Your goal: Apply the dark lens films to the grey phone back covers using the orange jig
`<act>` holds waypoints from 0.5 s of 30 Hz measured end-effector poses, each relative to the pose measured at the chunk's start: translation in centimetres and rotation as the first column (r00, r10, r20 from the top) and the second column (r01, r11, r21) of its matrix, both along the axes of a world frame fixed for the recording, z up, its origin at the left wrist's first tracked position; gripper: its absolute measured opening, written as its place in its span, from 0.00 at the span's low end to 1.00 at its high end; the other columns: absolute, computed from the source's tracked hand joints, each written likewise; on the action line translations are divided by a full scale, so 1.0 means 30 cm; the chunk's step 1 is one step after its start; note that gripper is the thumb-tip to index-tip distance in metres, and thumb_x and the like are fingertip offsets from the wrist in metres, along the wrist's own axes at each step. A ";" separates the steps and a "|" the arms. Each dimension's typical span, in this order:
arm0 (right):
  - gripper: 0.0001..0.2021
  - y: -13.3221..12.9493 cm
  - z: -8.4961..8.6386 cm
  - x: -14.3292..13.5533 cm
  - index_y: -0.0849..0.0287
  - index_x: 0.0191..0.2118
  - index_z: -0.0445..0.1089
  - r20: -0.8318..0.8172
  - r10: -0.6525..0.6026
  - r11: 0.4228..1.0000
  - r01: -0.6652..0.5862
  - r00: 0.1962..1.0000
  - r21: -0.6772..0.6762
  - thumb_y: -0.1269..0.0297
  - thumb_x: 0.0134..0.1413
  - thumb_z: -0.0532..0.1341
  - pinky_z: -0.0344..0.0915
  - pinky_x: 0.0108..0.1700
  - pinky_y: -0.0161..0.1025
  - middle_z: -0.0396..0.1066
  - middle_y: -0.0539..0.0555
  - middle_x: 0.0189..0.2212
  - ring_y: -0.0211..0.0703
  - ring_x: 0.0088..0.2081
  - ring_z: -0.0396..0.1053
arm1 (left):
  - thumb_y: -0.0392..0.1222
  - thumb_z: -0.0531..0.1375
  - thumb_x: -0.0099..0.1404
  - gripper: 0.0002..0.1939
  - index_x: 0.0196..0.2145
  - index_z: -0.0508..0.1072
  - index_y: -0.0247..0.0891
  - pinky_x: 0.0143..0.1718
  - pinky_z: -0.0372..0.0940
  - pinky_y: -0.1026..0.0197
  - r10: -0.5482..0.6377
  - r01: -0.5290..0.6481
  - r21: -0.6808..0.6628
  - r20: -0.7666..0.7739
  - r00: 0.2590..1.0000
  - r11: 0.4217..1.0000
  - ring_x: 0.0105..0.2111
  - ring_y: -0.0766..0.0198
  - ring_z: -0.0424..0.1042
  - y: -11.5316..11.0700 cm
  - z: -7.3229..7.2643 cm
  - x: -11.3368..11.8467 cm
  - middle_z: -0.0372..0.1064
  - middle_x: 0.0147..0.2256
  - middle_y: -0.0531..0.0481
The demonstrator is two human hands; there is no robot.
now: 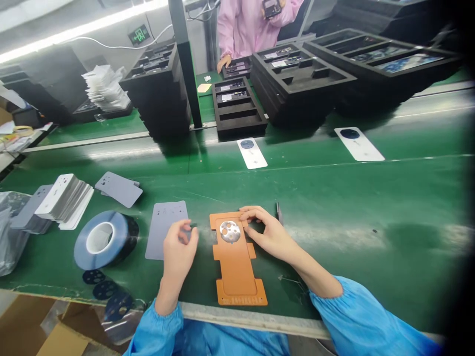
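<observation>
1. White stack: toward the left end of the bench; its small print cannot be read.
2. Blue roll: near the bench's front edge, toward its left end; no lettering shows on its face.
3. Exit sign: behind the bench, a green sign with a figure.
4. Grey plate: just beside the left hand, partly covered by it.
5. Left hand: raised, fingers curled, with a small gap between thumb and fingertips; I cannot tell whether they pinch anything.
6. Orange jig: lies near the middle of the bench's front edge. A silver disc with round holes sits at its far end; raised characters along its near end are too small to read.
7. Right hand: thumb and fingers apart, fingertips touching the jig's far right corner.
8. White card: by the bench's far edge, its marks illegible.
</observation>
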State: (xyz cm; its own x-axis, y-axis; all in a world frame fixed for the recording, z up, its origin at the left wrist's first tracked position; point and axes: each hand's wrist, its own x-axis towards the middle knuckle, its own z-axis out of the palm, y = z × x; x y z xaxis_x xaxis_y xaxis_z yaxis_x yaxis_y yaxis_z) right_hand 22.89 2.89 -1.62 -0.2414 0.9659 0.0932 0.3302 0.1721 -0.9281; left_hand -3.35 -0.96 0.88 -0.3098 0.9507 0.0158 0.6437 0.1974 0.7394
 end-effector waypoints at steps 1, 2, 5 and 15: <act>0.10 0.000 0.000 0.001 0.54 0.43 0.71 0.000 -0.003 1.000 0.003 1.000 -0.008 0.70 0.55 0.60 0.69 0.54 0.49 0.70 0.58 0.55 0.49 0.53 0.71 | 0.52 0.60 0.65 0.19 0.50 0.72 0.41 0.36 0.66 0.59 0.059 -0.060 -0.004 -0.142 0.988 0.998 0.30 0.62 0.71 -0.007 0.014 -0.036 0.72 0.39 0.49; 0.10 -0.001 0.001 0.001 0.54 0.43 0.71 0.000 -0.006 1.000 0.006 1.000 -0.014 0.70 0.55 0.60 0.69 0.54 0.49 0.70 0.58 0.55 0.49 0.53 0.72 | 0.56 0.61 0.64 0.23 0.52 0.70 0.42 0.37 0.66 0.57 0.102 -0.115 -0.030 -0.274 0.956 0.993 0.33 0.58 0.73 -0.015 0.027 -0.071 0.72 0.42 0.48; 0.09 -0.002 0.004 0.001 0.53 0.43 0.72 0.008 -0.009 1.000 0.010 1.000 -0.026 0.68 0.55 0.61 0.68 0.55 0.49 0.70 0.57 0.56 0.50 0.54 0.71 | 0.66 0.62 0.59 0.33 0.54 0.67 0.42 0.37 0.65 0.55 0.083 -0.207 -0.211 -0.482 0.872 0.955 0.44 0.47 0.75 -0.028 0.047 -0.148 0.72 0.48 0.43; 0.11 -0.009 0.021 -0.001 0.53 0.43 0.72 0.021 -0.027 0.997 0.029 0.999 -0.069 0.68 0.53 0.59 0.66 0.58 0.50 0.70 0.56 0.57 0.51 0.58 0.69 | 0.64 0.63 0.56 0.25 0.42 0.67 0.43 0.34 0.60 0.57 -0.064 -0.129 -0.485 -0.361 0.930 0.865 0.42 0.46 0.76 0.028 0.091 -0.215 0.74 0.34 0.49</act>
State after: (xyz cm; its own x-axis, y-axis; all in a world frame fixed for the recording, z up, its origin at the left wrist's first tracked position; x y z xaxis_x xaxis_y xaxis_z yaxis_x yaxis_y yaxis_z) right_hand 22.87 2.63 -1.00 -0.2154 0.9763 0.0211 0.3522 0.0979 -0.9308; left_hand -9.80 -0.11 3.61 -0.4055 0.8498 -0.3368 0.8272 0.4980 0.2603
